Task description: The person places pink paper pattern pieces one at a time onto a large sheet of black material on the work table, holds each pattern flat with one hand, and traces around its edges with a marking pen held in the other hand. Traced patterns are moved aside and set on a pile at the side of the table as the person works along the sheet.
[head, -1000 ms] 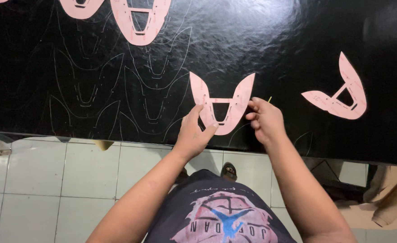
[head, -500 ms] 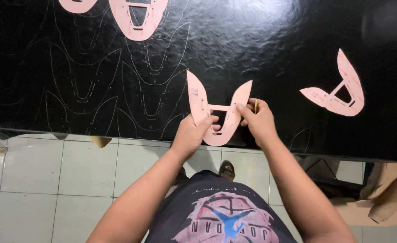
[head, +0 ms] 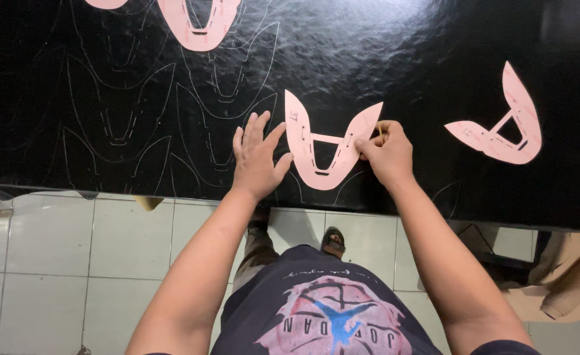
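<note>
Looking down from the head camera, I see a pink U-shaped paper pattern (head: 329,148) lying flat on a glossy black sheet (head: 408,59) that covers the worktop, close to its near edge. My right hand (head: 385,152) rests on the pattern's right arm, fingertips (head: 361,146) pressing it down, with the fingers curled together around a thin pale marking tool (head: 380,131) whose tip pokes out above the knuckles. My left hand (head: 257,158) lies flat on the black sheet just left of the pattern, fingers spread and open, gripping nothing; its thumb reaches toward the pattern's left arm, though I cannot tell whether it touches.

Faint traced outlines (head: 132,112) of the same shape cover the sheet to the left of that hand and up toward the far side. A second pink pattern (head: 500,128) lies to the right, well apart from the one under my hands and turned sideways. A third pink pattern (head: 201,23) sits at the top of the view, partly cut off, with a sliver of another pink piece (head: 105,3) in the upper left corner. Below the worktop edge is a white tiled floor (head: 53,263).
</note>
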`<state>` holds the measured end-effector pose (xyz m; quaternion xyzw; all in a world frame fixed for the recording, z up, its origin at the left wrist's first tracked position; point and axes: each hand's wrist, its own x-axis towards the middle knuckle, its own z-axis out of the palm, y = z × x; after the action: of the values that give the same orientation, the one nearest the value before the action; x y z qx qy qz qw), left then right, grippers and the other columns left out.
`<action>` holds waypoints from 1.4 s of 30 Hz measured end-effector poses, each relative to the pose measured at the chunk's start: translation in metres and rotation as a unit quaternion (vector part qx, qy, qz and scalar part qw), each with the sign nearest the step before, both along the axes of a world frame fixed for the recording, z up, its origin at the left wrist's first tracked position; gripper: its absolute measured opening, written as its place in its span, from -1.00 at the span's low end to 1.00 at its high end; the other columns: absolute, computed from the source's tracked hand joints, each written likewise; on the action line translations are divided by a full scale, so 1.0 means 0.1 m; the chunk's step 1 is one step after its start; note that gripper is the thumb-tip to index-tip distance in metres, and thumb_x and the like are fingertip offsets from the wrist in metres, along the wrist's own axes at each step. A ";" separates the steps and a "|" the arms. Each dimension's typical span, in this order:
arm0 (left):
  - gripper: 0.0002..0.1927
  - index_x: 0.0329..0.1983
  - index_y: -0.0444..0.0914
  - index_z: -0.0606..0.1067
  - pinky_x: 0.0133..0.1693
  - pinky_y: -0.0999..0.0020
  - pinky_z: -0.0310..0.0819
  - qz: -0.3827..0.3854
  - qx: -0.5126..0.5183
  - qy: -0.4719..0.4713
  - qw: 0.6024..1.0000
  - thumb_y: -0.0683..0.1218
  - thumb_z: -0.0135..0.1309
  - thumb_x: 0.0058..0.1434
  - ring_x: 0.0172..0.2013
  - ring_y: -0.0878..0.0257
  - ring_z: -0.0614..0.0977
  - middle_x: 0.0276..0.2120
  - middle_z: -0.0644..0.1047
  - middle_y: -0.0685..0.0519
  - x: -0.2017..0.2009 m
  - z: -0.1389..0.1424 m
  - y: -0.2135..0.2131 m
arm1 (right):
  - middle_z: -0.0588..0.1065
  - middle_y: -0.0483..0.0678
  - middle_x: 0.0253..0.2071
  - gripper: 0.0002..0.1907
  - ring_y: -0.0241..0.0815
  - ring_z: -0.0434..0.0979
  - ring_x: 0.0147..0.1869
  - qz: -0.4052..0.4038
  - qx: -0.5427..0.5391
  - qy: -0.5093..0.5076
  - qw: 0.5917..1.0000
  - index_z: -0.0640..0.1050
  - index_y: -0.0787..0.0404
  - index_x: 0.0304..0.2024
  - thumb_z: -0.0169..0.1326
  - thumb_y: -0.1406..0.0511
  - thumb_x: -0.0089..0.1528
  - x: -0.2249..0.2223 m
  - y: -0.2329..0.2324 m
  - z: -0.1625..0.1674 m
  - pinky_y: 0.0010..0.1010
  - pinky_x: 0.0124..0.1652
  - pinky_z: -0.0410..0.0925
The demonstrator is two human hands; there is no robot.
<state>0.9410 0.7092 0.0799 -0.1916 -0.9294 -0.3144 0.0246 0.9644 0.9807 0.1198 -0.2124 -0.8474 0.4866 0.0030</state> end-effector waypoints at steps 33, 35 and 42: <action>-0.46 0.23 -0.10 0.51 0.38 -0.29 -0.25 -0.039 0.008 0.021 0.999 0.06 0.27 0.17 0.44 -0.02 0.23 0.34 0.42 0.13 -0.01 0.05 -0.04 | 0.50 -0.17 -0.47 -0.23 -0.33 0.49 -0.51 0.077 0.106 -0.098 0.987 0.35 0.00 0.43 0.24 0.23 0.16 -0.22 0.25 0.14 -0.46 -0.33 0.38; -0.45 0.24 -0.09 0.51 0.37 -0.29 -0.25 -0.038 0.007 0.018 0.999 0.06 0.26 0.17 0.44 -0.01 0.23 0.34 0.41 0.13 0.00 0.05 -0.04 | 0.49 -0.17 -0.47 -0.23 -0.33 0.48 -0.51 0.072 0.099 -0.102 0.987 0.34 0.00 0.43 0.24 0.24 0.16 -0.22 0.24 0.15 -0.45 -0.34 0.38; -0.45 0.26 -0.11 0.50 0.36 -0.30 -0.27 -0.040 -0.003 0.021 0.999 0.06 0.25 0.19 0.45 -0.02 0.21 0.36 0.40 0.13 0.00 0.04 -0.04 | 0.48 -0.16 -0.49 -0.23 -0.34 0.47 -0.51 0.070 0.085 -0.108 0.988 0.32 0.01 0.45 0.22 0.26 0.19 -0.22 0.21 0.18 -0.45 -0.33 0.38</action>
<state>0.9414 0.7056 0.0835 -0.2353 -0.9212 -0.3084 0.0312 0.9426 1.0013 0.1378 -0.2027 -0.8937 0.3865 -0.1042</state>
